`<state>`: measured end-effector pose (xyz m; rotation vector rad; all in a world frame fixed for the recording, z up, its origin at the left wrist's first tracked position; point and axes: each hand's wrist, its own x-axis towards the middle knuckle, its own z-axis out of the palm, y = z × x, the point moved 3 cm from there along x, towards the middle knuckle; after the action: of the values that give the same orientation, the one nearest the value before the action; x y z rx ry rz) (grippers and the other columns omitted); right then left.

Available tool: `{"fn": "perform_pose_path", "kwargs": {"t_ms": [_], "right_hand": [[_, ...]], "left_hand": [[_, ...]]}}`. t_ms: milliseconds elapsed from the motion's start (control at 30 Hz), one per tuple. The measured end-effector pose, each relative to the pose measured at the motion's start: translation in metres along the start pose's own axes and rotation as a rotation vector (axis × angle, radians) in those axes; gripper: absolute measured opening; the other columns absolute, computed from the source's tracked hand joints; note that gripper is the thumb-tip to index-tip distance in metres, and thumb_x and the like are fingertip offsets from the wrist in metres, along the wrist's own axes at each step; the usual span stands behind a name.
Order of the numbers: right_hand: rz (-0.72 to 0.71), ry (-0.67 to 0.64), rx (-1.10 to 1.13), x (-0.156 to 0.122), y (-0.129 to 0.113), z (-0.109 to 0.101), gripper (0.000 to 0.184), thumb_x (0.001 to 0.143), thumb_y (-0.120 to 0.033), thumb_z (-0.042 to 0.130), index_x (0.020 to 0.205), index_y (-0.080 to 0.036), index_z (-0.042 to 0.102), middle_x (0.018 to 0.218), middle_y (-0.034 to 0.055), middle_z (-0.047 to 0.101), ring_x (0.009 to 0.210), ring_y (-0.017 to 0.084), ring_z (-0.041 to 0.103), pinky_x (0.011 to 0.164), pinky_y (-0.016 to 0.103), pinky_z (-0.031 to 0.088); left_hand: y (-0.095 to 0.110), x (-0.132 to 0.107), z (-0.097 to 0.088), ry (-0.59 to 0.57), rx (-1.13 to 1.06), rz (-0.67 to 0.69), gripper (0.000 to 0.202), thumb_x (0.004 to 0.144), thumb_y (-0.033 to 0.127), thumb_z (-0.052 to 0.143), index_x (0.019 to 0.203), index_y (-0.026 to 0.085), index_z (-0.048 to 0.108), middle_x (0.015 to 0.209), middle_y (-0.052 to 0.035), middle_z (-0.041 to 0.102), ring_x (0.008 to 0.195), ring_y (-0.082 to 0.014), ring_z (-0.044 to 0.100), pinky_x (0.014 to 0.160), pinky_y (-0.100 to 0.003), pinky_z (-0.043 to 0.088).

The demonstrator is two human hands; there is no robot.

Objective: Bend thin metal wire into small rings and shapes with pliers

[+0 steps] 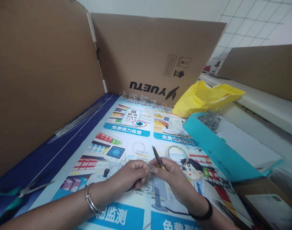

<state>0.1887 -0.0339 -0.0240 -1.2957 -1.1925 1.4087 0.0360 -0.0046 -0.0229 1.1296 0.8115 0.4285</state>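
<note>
My left hand (136, 174), a silver bangle on its wrist, is closed in a pinch near the middle of the table. What its fingertips hold is too small to make out. Close against it, my right hand (172, 179) grips a dark pointed tool (156, 154) with a yellow part by the fingers, its tip aimed away from me. The fingertips of both hands nearly meet. Thin bent wires (143, 189) lie under and beside the hands. Just beyond the right hand rests a coil of wire (169, 152), and a thinner wire loop (138, 147) lies farther left.
Green-handled scissors (23, 193) lie at left, straight wires (78, 121) behind them. Cardboard walls (146, 48) enclose the back and left. A turquoise box (215, 150) with tangled wire and a yellow bag (205, 97) stand at right. Black wire shapes (220, 180) lie near another tool (229, 214).
</note>
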Motion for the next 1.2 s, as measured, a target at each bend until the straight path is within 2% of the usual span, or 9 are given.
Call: {"fn": "perform_pose_path", "kwargs": {"t_ms": [167,300,600,833,1000,1133,1200], "right_hand": [[0.029,0.009,0.049,0.0012,0.0025,-0.0001,0.018,0.076,-0.032,0.066,0.087,-0.018,0.063,0.067,-0.0044,0.050,0.061,0.009,0.038,0.059,0.023,0.032],[0.013,0.006,0.013,0.0000,0.0003,0.0007,0.016,0.076,-0.031,0.064,0.085,-0.017,0.062,0.071,-0.0030,0.052,0.065,0.010,0.040,0.061,0.024,0.032],[-0.010,0.003,0.028,0.0006,0.0004,0.0009,0.012,0.077,-0.029,0.063,0.081,-0.018,0.063,0.065,-0.0044,0.051,0.062,0.010,0.041,0.063,0.024,0.033],[-0.031,0.033,-0.043,-0.0006,-0.0017,0.0012,0.015,0.077,-0.031,0.063,0.080,-0.017,0.064,0.077,0.0006,0.060,0.076,0.015,0.050,0.071,0.028,0.038],[-0.035,0.024,-0.082,-0.0007,-0.0031,0.0036,0.018,0.077,-0.034,0.062,0.081,-0.017,0.064,0.078,0.0009,0.060,0.077,0.016,0.051,0.072,0.028,0.039],[-0.018,0.072,-0.052,-0.0030,-0.0016,0.0040,0.027,0.076,-0.038,0.064,0.095,-0.019,0.061,0.083,0.0001,0.058,0.079,0.015,0.050,0.071,0.027,0.039],[-0.030,0.073,-0.062,-0.0045,-0.0015,0.0053,0.027,0.075,-0.037,0.065,0.093,-0.019,0.060,0.083,-0.0003,0.056,0.080,0.015,0.049,0.070,0.026,0.039]], "left_hand": [[-0.0030,0.0005,-0.0009,0.029,0.077,-0.016,0.026,0.076,0.042,0.055,0.069,0.017,0.053,0.052,0.0048,0.047,0.039,-0.0053,0.036,0.040,-0.021,0.022],[-0.0032,-0.0001,0.0013,0.011,0.074,-0.011,0.027,0.076,0.042,0.054,0.067,0.017,0.050,0.051,0.0049,0.046,0.038,-0.0050,0.036,0.040,-0.021,0.022],[-0.0033,-0.0012,0.0042,-0.022,-0.044,-0.020,0.023,0.077,0.039,0.055,0.073,0.017,0.049,0.053,0.0045,0.050,0.038,-0.0050,0.040,0.041,-0.020,0.028],[-0.0088,0.0003,0.0048,-0.048,-0.127,-0.020,0.025,0.077,0.040,0.059,0.080,0.018,0.050,0.055,0.0043,0.052,0.039,-0.0053,0.043,0.041,-0.019,0.030],[-0.0082,0.0012,0.0042,0.005,-0.116,0.017,0.031,0.078,0.046,0.059,0.076,0.017,0.049,0.051,0.0053,0.050,0.037,-0.0048,0.039,0.039,-0.019,0.027],[-0.0087,0.0022,0.0019,0.070,-0.124,0.055,0.031,0.080,0.045,0.058,0.072,0.017,0.048,0.054,0.0045,0.050,0.040,-0.0053,0.042,0.041,-0.019,0.029],[-0.0090,0.0026,0.0005,0.111,-0.144,0.068,0.030,0.080,0.045,0.058,0.074,0.017,0.047,0.056,0.0043,0.051,0.042,-0.0056,0.043,0.043,-0.019,0.030]]}}
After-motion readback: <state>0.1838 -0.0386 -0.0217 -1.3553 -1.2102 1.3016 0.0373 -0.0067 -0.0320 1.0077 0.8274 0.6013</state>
